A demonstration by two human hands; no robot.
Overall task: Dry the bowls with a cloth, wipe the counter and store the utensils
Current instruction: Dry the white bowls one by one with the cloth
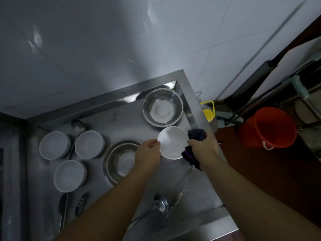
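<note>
The steel worktop (107, 119) carries two steel bowls (163, 107), three grey bowls (70, 175) and ladles (160, 203). Above its right side the left hand (149, 153) pinches the rim of a white bowl (172, 143), while the right hand (203, 146) has a closed grip around a dark cloth (197, 134) at the bowl's opposite edge.
</note>
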